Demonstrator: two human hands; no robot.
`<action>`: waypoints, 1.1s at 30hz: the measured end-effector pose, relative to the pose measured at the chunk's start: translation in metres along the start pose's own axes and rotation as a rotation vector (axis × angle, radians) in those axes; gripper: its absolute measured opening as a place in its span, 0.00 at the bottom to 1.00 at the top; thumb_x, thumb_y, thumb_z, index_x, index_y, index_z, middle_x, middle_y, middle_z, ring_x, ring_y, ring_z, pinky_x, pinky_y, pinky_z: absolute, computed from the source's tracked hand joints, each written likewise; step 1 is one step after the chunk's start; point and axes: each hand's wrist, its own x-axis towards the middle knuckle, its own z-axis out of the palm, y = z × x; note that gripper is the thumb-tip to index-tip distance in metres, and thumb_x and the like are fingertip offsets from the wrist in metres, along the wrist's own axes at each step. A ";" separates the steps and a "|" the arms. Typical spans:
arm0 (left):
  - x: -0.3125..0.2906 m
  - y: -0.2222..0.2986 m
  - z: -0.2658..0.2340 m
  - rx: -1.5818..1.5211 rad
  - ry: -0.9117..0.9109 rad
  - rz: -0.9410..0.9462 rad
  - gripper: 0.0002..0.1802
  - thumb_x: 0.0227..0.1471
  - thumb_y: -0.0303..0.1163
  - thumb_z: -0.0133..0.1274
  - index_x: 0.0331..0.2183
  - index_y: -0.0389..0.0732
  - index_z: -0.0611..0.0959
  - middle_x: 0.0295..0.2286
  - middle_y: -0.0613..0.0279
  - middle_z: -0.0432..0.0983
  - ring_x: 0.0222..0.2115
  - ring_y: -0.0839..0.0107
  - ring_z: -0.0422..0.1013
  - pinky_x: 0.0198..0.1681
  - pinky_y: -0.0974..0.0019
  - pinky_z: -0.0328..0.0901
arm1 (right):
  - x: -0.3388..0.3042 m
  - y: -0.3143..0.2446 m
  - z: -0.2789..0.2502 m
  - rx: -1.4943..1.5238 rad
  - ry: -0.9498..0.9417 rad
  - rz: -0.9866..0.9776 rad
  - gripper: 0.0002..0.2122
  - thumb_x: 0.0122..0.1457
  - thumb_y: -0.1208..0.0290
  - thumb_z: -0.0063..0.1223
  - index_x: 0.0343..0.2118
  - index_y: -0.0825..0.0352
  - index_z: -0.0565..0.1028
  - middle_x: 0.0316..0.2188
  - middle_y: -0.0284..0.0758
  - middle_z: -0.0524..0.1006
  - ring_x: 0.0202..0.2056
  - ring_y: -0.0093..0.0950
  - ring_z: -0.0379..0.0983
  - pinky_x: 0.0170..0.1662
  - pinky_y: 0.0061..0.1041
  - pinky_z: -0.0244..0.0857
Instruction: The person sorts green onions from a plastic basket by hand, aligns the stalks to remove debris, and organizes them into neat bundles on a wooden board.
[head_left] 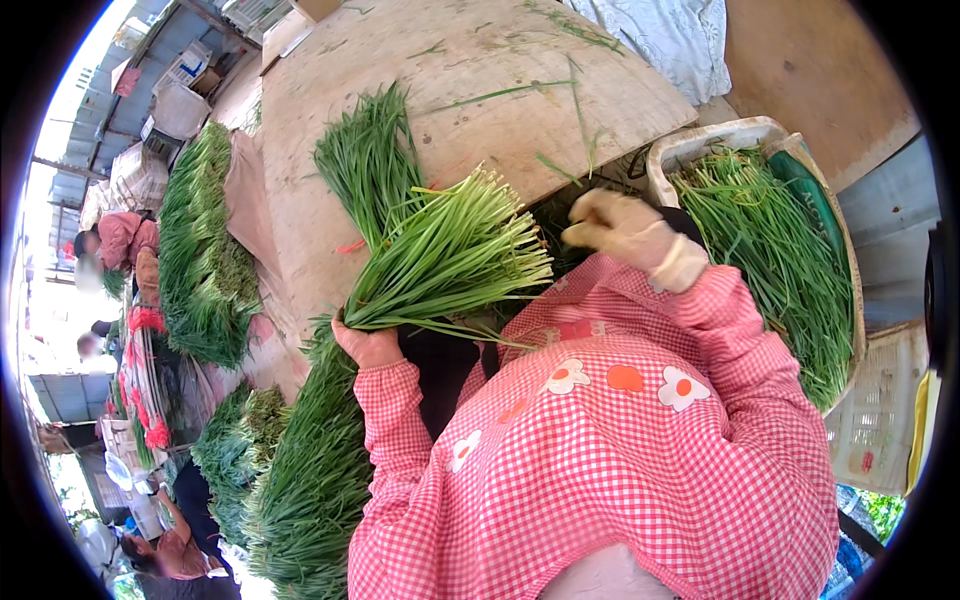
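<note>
My left hand (370, 342) is wrapped around a bunch of garlic chives (455, 262), whose pale cut ends fan out to the right over the table's near edge. Behind it on the table lies a second green clump (370, 145), partly covered by the bunch; whether the two are joined I cannot tell. My right hand (622, 235), in a cream glove, hovers just right of the cut ends, apart from them. Its fingers are bent but apart, a little blurred, with nothing visible in them. A bit of red tie (351, 246) shows beside the chives.
A wooden table (330, 60) with stray leaves stretches ahead. To my right stands a pale-rimmed basket (858, 300) full of loose chives (750, 240). Big chive heaps (310, 490) lie at my left, with another long pile (205, 250) farther off. Other people (130, 240) are at far left.
</note>
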 end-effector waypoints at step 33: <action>0.000 -0.004 0.002 0.062 -0.032 0.158 0.11 0.46 0.36 0.41 0.21 0.41 0.74 0.23 0.56 0.74 0.24 0.59 0.71 0.32 0.56 0.67 | 0.054 -0.040 0.089 -0.548 -0.222 -0.181 0.22 0.50 0.46 0.45 0.35 0.62 0.76 0.31 0.43 0.75 0.39 0.39 0.70 0.48 0.34 0.56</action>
